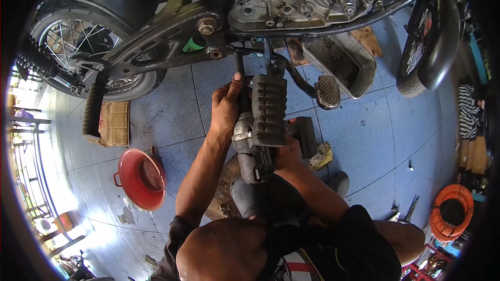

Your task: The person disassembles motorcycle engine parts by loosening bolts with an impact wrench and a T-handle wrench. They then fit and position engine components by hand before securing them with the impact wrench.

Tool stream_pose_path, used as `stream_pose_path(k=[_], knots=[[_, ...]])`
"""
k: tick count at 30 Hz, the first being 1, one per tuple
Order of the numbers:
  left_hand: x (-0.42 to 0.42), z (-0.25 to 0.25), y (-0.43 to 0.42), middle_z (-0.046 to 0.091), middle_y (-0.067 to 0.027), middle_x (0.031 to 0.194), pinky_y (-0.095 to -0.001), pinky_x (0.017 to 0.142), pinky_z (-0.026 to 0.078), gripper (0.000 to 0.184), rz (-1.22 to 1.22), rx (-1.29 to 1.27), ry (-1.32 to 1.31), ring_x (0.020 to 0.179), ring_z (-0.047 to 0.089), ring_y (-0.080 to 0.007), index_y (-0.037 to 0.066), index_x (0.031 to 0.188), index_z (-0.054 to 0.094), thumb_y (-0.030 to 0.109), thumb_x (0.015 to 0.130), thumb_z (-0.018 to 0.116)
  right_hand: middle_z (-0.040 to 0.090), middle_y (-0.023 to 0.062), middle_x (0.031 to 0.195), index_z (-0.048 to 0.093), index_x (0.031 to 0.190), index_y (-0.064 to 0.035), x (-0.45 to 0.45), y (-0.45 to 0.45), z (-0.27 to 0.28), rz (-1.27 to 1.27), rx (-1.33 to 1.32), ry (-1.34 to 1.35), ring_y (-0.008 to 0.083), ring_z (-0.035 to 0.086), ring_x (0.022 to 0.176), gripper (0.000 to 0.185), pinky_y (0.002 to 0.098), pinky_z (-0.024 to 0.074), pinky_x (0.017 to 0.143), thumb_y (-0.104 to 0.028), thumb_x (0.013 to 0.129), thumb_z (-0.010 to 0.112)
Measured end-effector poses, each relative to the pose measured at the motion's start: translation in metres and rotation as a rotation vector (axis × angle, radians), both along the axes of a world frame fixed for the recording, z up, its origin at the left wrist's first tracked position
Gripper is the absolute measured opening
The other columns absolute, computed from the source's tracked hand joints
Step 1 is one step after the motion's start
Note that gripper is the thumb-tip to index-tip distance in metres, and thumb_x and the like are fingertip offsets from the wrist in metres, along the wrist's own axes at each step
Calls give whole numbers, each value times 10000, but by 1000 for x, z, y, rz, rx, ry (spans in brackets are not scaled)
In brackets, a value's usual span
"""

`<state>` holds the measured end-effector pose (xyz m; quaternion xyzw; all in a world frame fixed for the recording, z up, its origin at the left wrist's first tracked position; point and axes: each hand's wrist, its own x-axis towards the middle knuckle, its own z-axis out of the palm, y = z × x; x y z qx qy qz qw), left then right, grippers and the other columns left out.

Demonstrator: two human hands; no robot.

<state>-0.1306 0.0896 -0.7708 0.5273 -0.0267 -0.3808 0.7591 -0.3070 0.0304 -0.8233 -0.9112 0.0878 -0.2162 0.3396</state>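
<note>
The impact wrench (253,165), partly behind the rubber footpeg (269,106), looks heavy and rigid, best held by handle and nose; left hand (225,108) curls round the nose, right hand (289,155), partly hidden, wraps the handle

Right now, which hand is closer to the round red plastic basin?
Left. The left hand is forward and right of the basin; the right hand is farther right.

Blue speckled square floor tiles (359,140) carry dark joint lines. Left of them, a round red plastic basin (123,184); at their right edge, a segmented orange ring (436,205) and, above it, black-and-white striped cloth (467,112).
</note>
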Motion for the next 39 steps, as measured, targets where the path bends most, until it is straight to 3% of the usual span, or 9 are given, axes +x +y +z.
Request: stream_pose_path(k=[5, 10, 17, 21, 23, 28, 30, 33, 39], knots=[[-2, 12, -3, 654, -75, 741, -265, 531, 509, 419, -53, 36, -99, 592, 614, -127, -26, 904, 642, 341, 1011, 469, 584, 122, 917, 541, 1149, 29, 7, 0, 26, 22, -129, -115, 300, 606, 772, 457, 391, 538, 638, -186, 762, 657], [-11, 15, 1, 650, -52, 738, -255, 522, 488, 426, -59, 54, -142, 591, 596, -105, -14, 906, 651, 350, 1015, 457, 590, 139, 1037, 545, 1165, 9, 0, 6, 21, -24, 20, -65, 290, 621, 834, 479, 386, 549, 667, -228, 769, 670], [-21, -9, 19, 673, -45, 758, -270, 533, 499, 293, -99, 130, -478, 590, 618, -120, 3, 981, 651, 256, 994, 505, 618, 154, 946, 513, 1206, -8, -13, 1, 23, 39, 17, -22, 319, 649, 801, 521, 404, 547, 676, -241, 771, 681], [-51, -8, 27, 634, -61, 920, -329, 659, 539, 201, -61, 146, 70, 772, 634, -179, 39, 1116, 585, 102, 933, 532, 632, 203, 950, 459, 1234, 14, -39, -26, 33, 201, 34, 371, 372, 655, 837, 604, 422, 545, 675, -212, 733, 709], [-76, -65, 31, 630, -79, 868, -356, 664, 541, 188, -24, 96, 181, 771, 637, -197, 32, 1069, 609, 138, 954, 504, 636, 228, 958, 441, 1233, 35, -56, -42, 50, 287, -20, 546, 387, 657, 849, 629, 431, 545, 673, -197, 719, 717], [-141, -55, 17, 601, -80, 747, -334, 625, 502, 336, -202, 389, 389, 672, 591, -195, -16, 958, 611, 308, 961, 523, 653, 258, 853, 425, 1142, 96, -96, -76, 99, 515, -97, 1059, 421, 662, 827, 563, 468, 550, 674, -128, 710, 707], [-157, -74, 12, 599, -84, 752, -342, 625, 488, 439, -595, 674, 261, 645, 567, -187, -37, 1010, 601, 394, 947, 545, 656, 251, 837, 431, 1138, 79, -104, -84, 127, 523, -59, 1065, 421, 664, 819, 553, 467, 551, 664, -141, 712, 707], [-174, -65, 6, 630, -117, 803, -348, 621, 492, 521, -772, 382, 323, 670, 583, -196, -62, 1055, 598, 444, 945, 539, 657, 240, 817, 458, 1121, 39, -120, -95, 156, 523, -101, 1129, 411, 669, 788, 523, 462, 550, 638, -183, 720, 709], [-176, -11, -31, 652, -176, 894, -384, 604, 558, 526, -748, 383, 264, 701, 653, -263, -89, 1052, 567, 426, 959, 514, 652, 200, 796, 520, 1114, -25, -150, -108, 188, 371, -289, 1033, 374, 672, 718, 469, 448, 538, 594, -226, 730, 698]])
